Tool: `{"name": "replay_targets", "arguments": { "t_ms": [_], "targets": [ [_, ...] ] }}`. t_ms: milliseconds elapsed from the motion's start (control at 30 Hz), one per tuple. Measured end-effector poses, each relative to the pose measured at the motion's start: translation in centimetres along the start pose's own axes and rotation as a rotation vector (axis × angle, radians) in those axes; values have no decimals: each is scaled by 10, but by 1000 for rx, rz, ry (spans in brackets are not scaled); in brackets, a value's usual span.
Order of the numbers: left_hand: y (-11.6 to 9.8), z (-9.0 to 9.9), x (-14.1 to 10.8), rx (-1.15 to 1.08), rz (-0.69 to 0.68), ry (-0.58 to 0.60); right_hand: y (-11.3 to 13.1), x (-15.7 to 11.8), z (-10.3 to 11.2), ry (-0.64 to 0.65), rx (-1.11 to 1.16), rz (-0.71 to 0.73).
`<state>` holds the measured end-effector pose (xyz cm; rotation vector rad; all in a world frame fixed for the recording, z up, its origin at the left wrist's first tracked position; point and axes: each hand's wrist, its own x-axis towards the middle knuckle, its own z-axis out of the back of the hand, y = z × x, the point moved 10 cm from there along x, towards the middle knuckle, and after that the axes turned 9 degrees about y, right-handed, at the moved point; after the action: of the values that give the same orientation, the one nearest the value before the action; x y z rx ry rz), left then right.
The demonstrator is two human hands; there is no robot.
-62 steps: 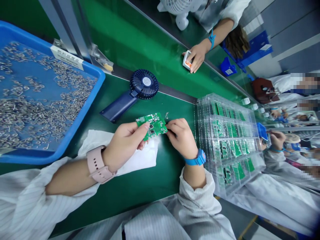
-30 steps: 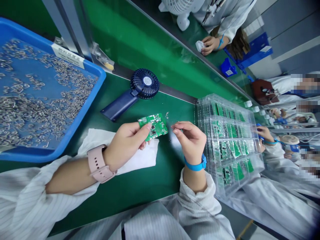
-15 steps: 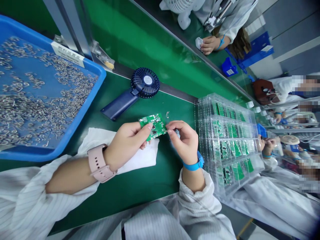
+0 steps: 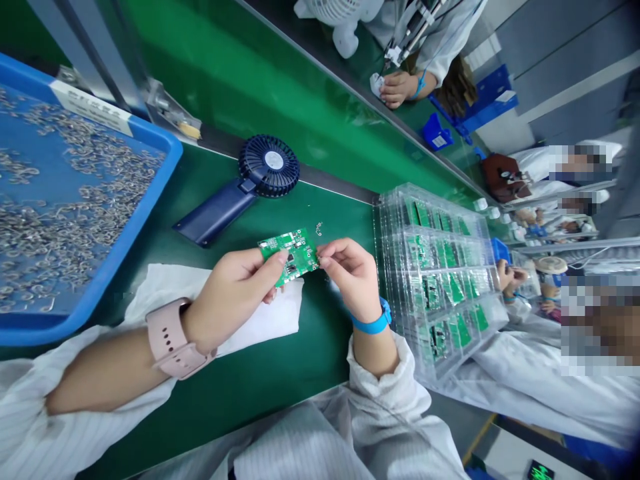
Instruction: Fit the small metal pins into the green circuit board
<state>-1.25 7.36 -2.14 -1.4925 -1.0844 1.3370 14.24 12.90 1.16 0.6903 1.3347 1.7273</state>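
Observation:
A green circuit board is gripped by my left hand, whose thumb lies across its face. My right hand is closed in a pinch at the board's right edge; a tiny metal piece seems to show at the fingertips, too small to make out well. Small bent metal pieces lie on the green table just beyond the board. Beneath my left hand is a white cloth. Many bent metal pieces fill a blue tray on the left.
Behind the board lies a dark blue handheld fan. Stacked clear plastic trays with green boards stand on the right. Across the green partition, a co-worker's hand holds a white part. More people sit at the far right.
The view has shifted, so the tray, fan and clear trays appear further left. Both hands keep nearly the same hold and place at the board.

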Motion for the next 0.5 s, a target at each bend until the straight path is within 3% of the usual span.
{"name": "replay_targets", "arguments": {
  "t_ms": [233, 367, 500],
  "targets": [
    [3, 1, 0, -51, 34, -21, 2, 0, 10, 5, 120, 29],
    [4, 0, -1, -75, 40, -16, 17, -5, 17, -51, -157, 75],
    [4, 0, -1, -62, 30, -2, 33, -7, 9, -25, -334, 165]
  ]
}}
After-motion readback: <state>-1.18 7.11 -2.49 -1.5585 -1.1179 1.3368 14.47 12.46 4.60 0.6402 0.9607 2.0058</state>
